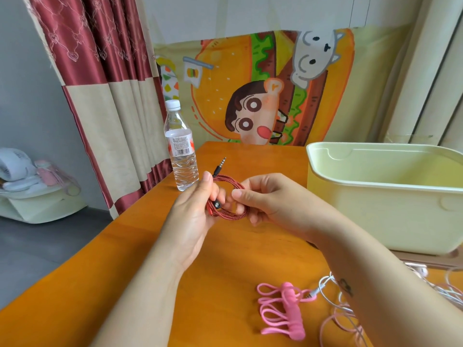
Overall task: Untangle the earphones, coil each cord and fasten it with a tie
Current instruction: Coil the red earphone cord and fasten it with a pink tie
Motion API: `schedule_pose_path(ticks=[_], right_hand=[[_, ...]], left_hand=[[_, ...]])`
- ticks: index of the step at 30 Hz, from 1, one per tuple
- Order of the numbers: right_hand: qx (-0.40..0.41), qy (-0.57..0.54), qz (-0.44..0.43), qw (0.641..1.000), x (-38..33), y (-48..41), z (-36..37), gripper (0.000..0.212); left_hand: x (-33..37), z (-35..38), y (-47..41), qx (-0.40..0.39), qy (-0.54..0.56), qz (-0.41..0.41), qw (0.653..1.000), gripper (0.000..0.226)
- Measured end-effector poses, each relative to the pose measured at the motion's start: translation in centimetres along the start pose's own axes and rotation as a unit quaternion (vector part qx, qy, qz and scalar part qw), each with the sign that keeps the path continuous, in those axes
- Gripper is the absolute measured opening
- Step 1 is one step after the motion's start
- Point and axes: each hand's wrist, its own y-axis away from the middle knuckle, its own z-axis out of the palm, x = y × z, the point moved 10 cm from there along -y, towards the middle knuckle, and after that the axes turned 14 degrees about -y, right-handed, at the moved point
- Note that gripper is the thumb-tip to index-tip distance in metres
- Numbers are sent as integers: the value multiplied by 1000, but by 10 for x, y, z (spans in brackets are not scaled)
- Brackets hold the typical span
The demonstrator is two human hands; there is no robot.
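Above the orange table, both hands hold a red braided earphone cord [229,213] wound into a small coil. My left hand [193,216] grips the coil's left side, where a black earbud [217,204] shows by the thumb. My right hand [265,201] pinches the coil's right side with curled fingers. The black jack plug [220,166] sticks up behind the coil. A bunch of pink silicone ties [283,309] lies on the table near the front. A tangle of white and pink earphone cords [335,304] lies at the front right, partly hidden by my right forearm.
A pale yellow plastic bin [375,196] stands on the table's right side. A clear water bottle [180,149] stands at the table's far left corner. A red and cream curtain [100,96] hangs to the left, and a cartoon cloth [250,91] hangs behind the table.
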Motion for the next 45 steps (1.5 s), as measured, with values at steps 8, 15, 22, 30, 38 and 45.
schedule_pose_path(ticks=[8, 15, 22, 30, 38, 45], right_hand=[[-21, -144, 26, 989, 9, -2, 10, 15], [12, -147, 28, 989, 13, -2, 0, 13], [39, -142, 37, 988, 15, -1, -7, 18], [-43, -197, 81, 976, 20, 0, 7, 16], [7, -76, 31, 997, 11, 0, -4, 10], [31, 80, 1, 996, 1, 3, -13, 11]], left_hand=[[5, -2, 1, 47, -320, 43, 945, 39], [-4, 10, 2, -12, -281, 23, 959, 45], [-3, 19, 4, -33, -260, 28, 965, 51], [-12, 38, 9, -150, -152, -3, 977, 52], [-9, 42, 12, -199, -195, 9, 960, 61], [-7, 38, 18, -189, -358, 10, 914, 23]])
